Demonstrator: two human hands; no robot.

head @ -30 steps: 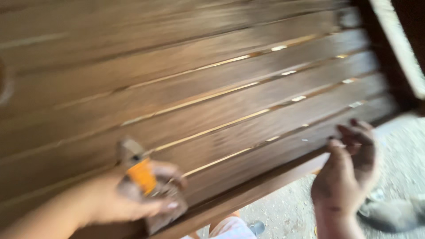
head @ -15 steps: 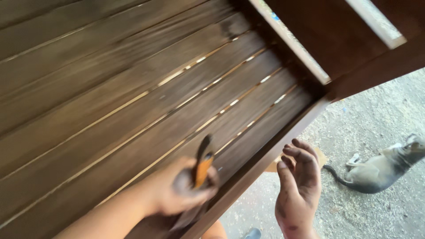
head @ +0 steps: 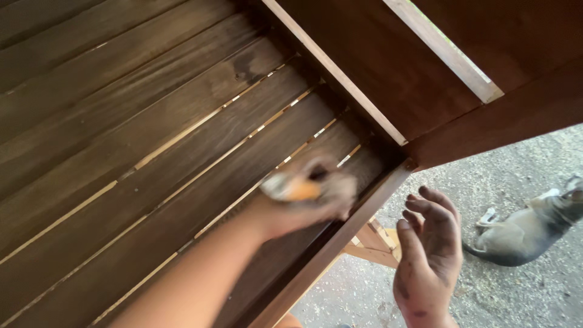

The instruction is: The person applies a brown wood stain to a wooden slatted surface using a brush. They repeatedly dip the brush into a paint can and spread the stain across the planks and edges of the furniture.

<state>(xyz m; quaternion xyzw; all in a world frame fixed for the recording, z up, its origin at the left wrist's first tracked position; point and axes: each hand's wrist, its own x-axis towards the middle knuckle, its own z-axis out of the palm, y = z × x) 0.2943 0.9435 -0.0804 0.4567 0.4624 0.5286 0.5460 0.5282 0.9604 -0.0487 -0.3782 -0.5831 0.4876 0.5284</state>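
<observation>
One brush (head: 290, 188), two hands

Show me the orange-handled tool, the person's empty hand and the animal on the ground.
Orange-handled tool (head: 294, 189), head view, on its orange grip.
Right hand (head: 428, 255), head view, on the stained palm.
Grey animal (head: 525, 234), head view, on its body.

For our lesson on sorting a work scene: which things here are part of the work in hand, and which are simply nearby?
In the work:
left hand
orange-handled brush, blurred
dark slatted wood panel

Simply nearby:
right hand, stained, holding nothing
animal lying on the ground
pale wooden stand
</observation>
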